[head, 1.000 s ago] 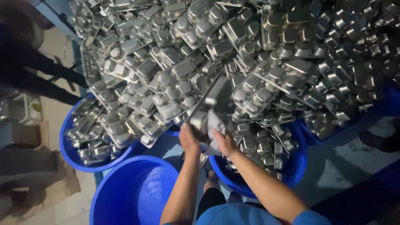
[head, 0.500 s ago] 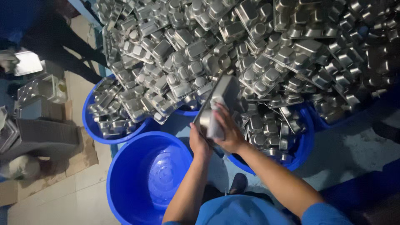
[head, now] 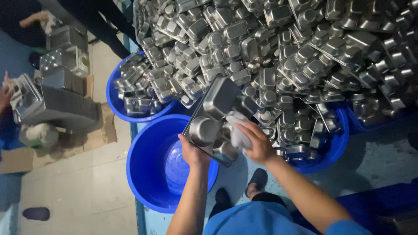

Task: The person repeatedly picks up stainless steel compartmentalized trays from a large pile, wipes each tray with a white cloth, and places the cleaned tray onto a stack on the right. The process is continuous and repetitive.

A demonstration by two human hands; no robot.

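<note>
Head view: tray [head: 220, 115] seemingly nearer than before.

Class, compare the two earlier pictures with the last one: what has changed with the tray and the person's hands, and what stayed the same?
The steel tray has swung over the empty blue tub. The left hand still grips its lower edge; the right hand still presses a white cloth on it. The tray heap is unchanged.

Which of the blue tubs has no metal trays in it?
The blue tub right under the left hand, nearest the person. It holds no trays, while the other blue tubs are heaped with metal trays.
</note>
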